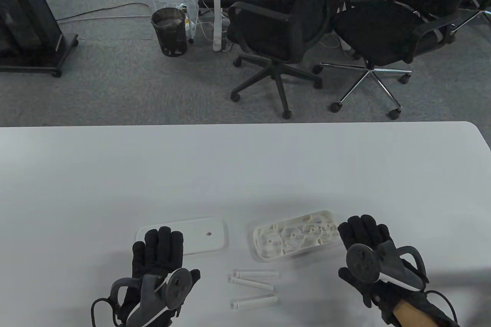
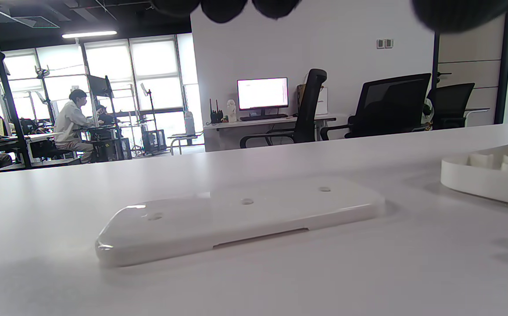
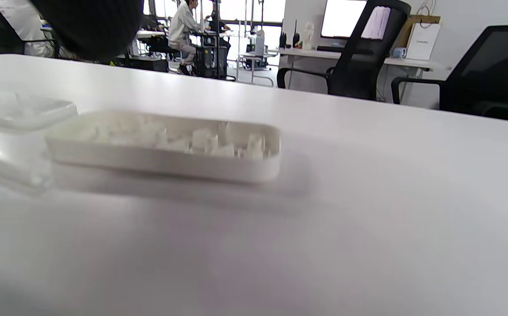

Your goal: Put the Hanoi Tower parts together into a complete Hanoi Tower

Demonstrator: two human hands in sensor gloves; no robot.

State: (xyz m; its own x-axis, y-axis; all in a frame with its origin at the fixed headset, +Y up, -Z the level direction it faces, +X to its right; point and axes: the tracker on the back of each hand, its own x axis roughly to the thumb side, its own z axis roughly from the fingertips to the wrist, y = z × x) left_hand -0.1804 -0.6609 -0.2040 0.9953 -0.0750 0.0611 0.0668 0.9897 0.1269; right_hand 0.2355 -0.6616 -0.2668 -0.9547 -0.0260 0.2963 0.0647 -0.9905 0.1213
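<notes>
A flat white base plate (image 1: 203, 235) with small holes lies on the table; it also shows in the left wrist view (image 2: 245, 215). A white tray (image 1: 257, 244) holding round white parts lies to its right, and its wall shows in the right wrist view (image 3: 166, 160). Three white pegs (image 1: 253, 283) lie in front of them. My left hand (image 1: 159, 242) is open, fingers stretched over the plate's left end; whether it touches is unclear. My right hand (image 1: 362, 231) is open at the tray's right end and holds nothing.
The white table (image 1: 245, 166) stretches far beyond the parts. Two black office chairs (image 1: 284, 35) and a bin (image 1: 168, 32) stand on the floor past its far edge.
</notes>
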